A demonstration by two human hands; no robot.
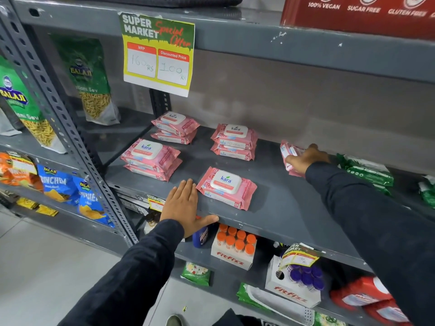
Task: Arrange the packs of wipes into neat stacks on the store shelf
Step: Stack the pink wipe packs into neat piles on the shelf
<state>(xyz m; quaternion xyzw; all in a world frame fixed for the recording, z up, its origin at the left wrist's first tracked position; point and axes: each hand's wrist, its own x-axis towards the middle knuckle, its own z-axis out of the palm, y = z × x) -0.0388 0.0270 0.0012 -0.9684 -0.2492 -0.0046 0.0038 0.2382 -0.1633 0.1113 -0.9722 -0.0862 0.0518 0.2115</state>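
The shelf (282,203) under my hands is grey painted metal, matt, chipped along its front edge. The pink wipes packs (226,188) are glossy plastic film with smooth white plastic lids. The price sign (159,52) is paper. My sleeves (367,208) are dark matt cloth.

Pink wipes pack (290,154) half hidden by right hand (306,160), label blurred

The grey metal shelf (277,196) carries three two-high stacks of pink Kara wipes packs (151,158), all beyond the left hand (186,205). A single pink pack (226,188) lies just right of that hand, and green packs (367,171) lie just right of the right hand (306,158).
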